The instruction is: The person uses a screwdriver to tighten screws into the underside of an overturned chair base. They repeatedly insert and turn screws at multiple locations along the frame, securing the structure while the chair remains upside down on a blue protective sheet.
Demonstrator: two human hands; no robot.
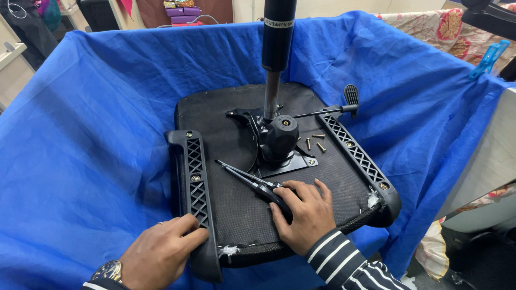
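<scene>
Underneath the head camera lay an upturned office chair seat [242, 215], its black fabric underside facing up on a blue cloth [97, 139] that was draped over the work surface and rose behind it. The right hand [303, 212] rested palm-down on the near part of the seat, its fingers curled loosely over the handles of a pair of black pliers [252, 182]; the long thin jaws of the pliers lay narrowly parted and pointed toward the far left, with their tips close to the metal mounting plate [285, 164]. The left hand [161, 252] gripped the near end of the left armrest bracket [193, 188], thumb and fingers wrapped around its edge, a wristwatch [110, 270] showing at the wrist. A striped sleeve [338, 260] covered the right forearm.

At the middle of the seat stood the tilt mechanism with a round black knob [280, 137], and from it the gas lift cylinder [277, 37] rose upright toward the camera. A thin lever [333, 110] with a black paddle end reached out to the right from the mechanism. Three small brass screws [317, 142] lay loose on the fabric just right of the knob, between it and the right armrest bracket [357, 156]. A blue clip [490, 58] pinched the cloth at the far right corner
</scene>
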